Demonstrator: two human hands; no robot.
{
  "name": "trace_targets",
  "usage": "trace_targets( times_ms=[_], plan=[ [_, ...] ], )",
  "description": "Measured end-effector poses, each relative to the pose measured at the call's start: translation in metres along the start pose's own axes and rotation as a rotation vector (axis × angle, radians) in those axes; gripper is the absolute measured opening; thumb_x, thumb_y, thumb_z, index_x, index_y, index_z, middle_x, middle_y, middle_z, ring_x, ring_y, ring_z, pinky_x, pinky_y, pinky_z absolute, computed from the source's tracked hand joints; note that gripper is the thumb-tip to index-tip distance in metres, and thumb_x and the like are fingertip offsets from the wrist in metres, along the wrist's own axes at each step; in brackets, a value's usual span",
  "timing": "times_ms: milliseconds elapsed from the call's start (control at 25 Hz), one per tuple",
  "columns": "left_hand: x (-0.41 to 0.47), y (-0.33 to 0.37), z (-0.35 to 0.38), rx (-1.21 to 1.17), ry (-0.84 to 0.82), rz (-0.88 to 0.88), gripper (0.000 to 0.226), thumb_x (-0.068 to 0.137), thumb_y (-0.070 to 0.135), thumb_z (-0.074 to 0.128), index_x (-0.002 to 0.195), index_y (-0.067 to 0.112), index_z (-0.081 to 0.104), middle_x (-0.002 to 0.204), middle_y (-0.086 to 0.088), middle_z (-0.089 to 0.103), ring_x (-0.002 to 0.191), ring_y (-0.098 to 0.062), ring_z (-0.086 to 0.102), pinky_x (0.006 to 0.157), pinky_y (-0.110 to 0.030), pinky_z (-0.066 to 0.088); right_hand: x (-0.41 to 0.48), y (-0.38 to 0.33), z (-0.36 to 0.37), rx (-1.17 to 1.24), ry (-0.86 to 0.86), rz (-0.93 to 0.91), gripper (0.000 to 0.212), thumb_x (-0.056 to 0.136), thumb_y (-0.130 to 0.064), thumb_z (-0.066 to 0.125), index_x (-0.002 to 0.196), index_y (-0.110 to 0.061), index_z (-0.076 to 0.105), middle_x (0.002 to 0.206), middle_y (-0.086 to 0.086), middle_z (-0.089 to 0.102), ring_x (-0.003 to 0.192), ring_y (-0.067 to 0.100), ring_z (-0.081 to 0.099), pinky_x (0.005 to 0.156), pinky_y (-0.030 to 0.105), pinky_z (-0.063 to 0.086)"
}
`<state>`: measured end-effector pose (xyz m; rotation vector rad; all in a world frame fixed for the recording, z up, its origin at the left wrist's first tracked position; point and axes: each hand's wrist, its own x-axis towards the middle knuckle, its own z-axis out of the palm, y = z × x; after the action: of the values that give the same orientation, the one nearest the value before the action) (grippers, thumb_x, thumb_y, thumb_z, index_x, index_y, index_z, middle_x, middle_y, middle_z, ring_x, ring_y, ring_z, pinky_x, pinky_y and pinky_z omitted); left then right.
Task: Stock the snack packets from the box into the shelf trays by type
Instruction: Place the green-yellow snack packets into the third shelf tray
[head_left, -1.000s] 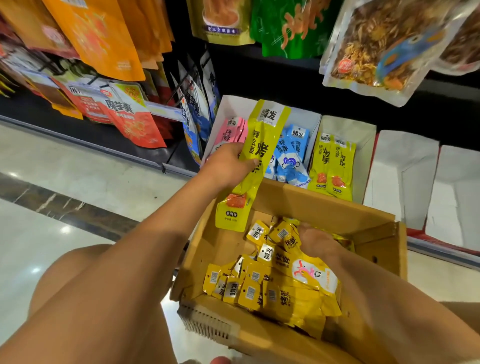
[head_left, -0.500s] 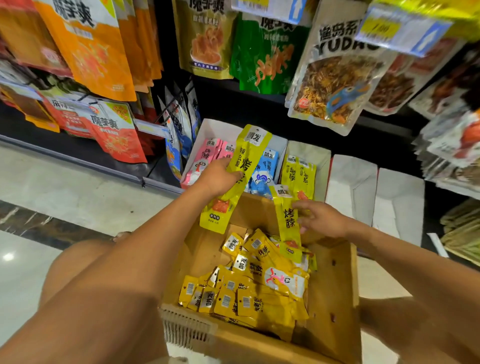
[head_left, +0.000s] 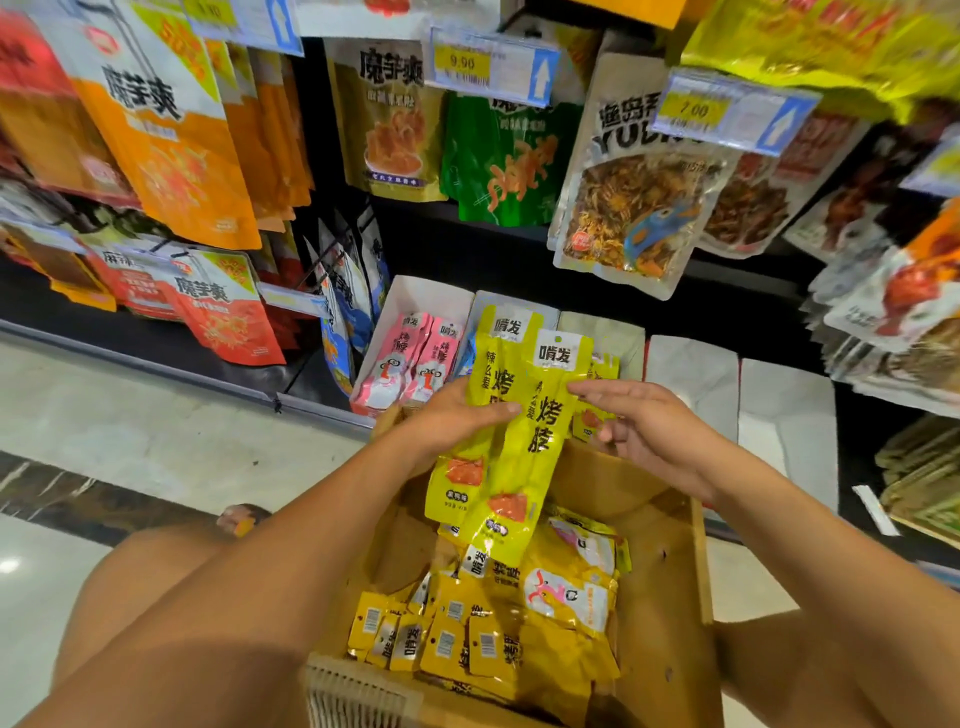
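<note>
The held yellow packets hide most of the tray behind them — the cardboard box runs off the near edge.

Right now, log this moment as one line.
left grip: holds two yellow packets above cardboard box | right grip: straight fingers touching front packet | in box: more yellow packets | pink packets in leftmost tray

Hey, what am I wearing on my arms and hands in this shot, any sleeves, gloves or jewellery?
Nothing shows. The left hand and right hand are bare, with no gloves, rings or tape visible. Both forearms are uncovered right to the frame edge: no sleeves, watch or bracelet in view.
</note>
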<state>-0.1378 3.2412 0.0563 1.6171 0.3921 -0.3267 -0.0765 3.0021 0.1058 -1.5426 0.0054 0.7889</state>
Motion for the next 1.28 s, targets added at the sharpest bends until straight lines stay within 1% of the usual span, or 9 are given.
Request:
trace_targets(
  times_ms=[120, 320, 480, 640, 800, 960, 1080, 1160, 1280],
  plan=[
    [0.007, -0.004, 0.006, -0.066, -0.035, -0.035, 0.033, 0.091, 0.019, 0.077, 0.121, 0.025, 0.066, 0.119, 0.001, 0.075, 0.103, -0.014, 0.074, 0.095, -0.035, 0.057, 0.017, 0.003, 0.007, 0.087, -0.022, -0.004, 0.029, 0.095, -0.012, 0.063, 0.122, -0.014, 0.07, 0.106, 0.023, 0.052, 0.048, 0.01, 0.048, 0.072, 0.03, 0.048],
    [0.018, -0.006, 0.011, -0.159, 0.02, -0.024, 0.023, 0.092, 0.009, 0.075, 0.11, 0.022, 0.07, 0.112, -0.004, 0.077, 0.094, -0.015, 0.076, 0.084, -0.031, 0.061, 0.031, 0.016, 0.023, -0.076, 0.101, -0.084, 0.03, 0.092, -0.012, 0.07, 0.121, -0.016, 0.062, 0.123, 0.007, 0.063, 0.053, 0.01, 0.053, 0.062, 0.028, 0.051],
    [0.023, -0.003, 0.015, -0.217, 0.135, -0.028, 0.02, 0.091, 0.01, 0.075, 0.105, 0.023, 0.068, 0.098, 0.004, 0.076, 0.072, -0.004, 0.074, 0.057, -0.018, 0.055, 0.041, 0.037, 0.033, -0.474, 0.049, 0.062, 0.026, 0.092, -0.026, 0.071, 0.11, -0.01, 0.062, 0.092, 0.006, 0.067, 0.056, 0.007, 0.059, 0.055, 0.025, 0.047],
    [0.029, 0.0, 0.018, -0.22, 0.184, -0.072, 0.027, 0.093, 0.015, 0.074, 0.119, 0.017, 0.067, 0.108, -0.003, 0.076, 0.089, -0.014, 0.074, 0.063, -0.024, 0.059, 0.05, 0.04, 0.026, -0.442, 0.071, 0.082, 0.032, 0.093, -0.023, 0.071, 0.118, -0.005, 0.063, 0.096, 0.013, 0.068, 0.051, 0.005, 0.058, 0.045, 0.019, 0.04],
    [0.039, 0.003, 0.015, -0.164, 0.254, -0.127, 0.021, 0.097, 0.011, 0.066, 0.115, 0.017, 0.057, 0.102, -0.001, 0.068, 0.082, -0.012, 0.066, 0.061, -0.025, 0.051, 0.067, 0.024, -0.016, -0.447, 0.198, 0.16, 0.023, 0.094, -0.026, 0.069, 0.11, -0.01, 0.065, 0.068, 0.004, 0.065, 0.043, 0.006, 0.049, 0.04, 0.019, 0.033],
    [0.047, 0.003, 0.013, -0.115, 0.261, -0.164, 0.035, 0.092, 0.006, 0.067, 0.125, 0.013, 0.057, 0.115, -0.01, 0.07, 0.1, -0.03, 0.07, 0.086, -0.045, 0.06, 0.1, 0.008, -0.069, -0.426, 0.412, 0.204, 0.025, 0.09, -0.02, 0.073, 0.096, 0.0, 0.059, 0.057, 0.011, 0.065, 0.047, 0.018, 0.04, 0.046, 0.023, 0.03],
    [0.052, 0.003, 0.011, -0.116, 0.273, -0.144, 0.028, 0.093, 0.001, 0.066, 0.115, 0.017, 0.059, 0.11, -0.008, 0.071, 0.098, -0.028, 0.07, 0.08, -0.037, 0.059, 0.129, 0.009, -0.083, -0.498, 0.469, 0.225, 0.027, 0.085, -0.015, 0.079, 0.077, -0.001, 0.058, 0.065, 0.02, 0.062, 0.042, 0.018, 0.045, 0.041, 0.02, 0.029],
    [0.056, 0.003, 0.009, -0.114, 0.279, -0.143, 0.028, 0.094, 0.0, 0.066, 0.114, 0.018, 0.059, 0.109, -0.008, 0.071, 0.098, -0.028, 0.07, 0.077, -0.036, 0.059, 0.15, 0.017, -0.085, -0.56, 0.468, 0.246, 0.031, 0.085, -0.014, 0.078, 0.07, -0.002, 0.054, 0.058, 0.015, 0.052, 0.027, 0.012, 0.037, 0.035, 0.018, 0.028],
    [0.061, 0.0, 0.006, -0.119, 0.299, -0.145, 0.029, 0.094, -0.002, 0.065, 0.116, 0.017, 0.059, 0.101, -0.007, 0.071, 0.09, -0.027, 0.07, 0.076, -0.038, 0.059, 0.186, 0.041, -0.082, -0.644, 0.46, 0.287, 0.039, 0.086, -0.019, 0.078, 0.064, -0.009, 0.047, 0.052, 0.01, 0.043, 0.031, 0.016, 0.034, 0.039, 0.02, 0.028]
  ],
)
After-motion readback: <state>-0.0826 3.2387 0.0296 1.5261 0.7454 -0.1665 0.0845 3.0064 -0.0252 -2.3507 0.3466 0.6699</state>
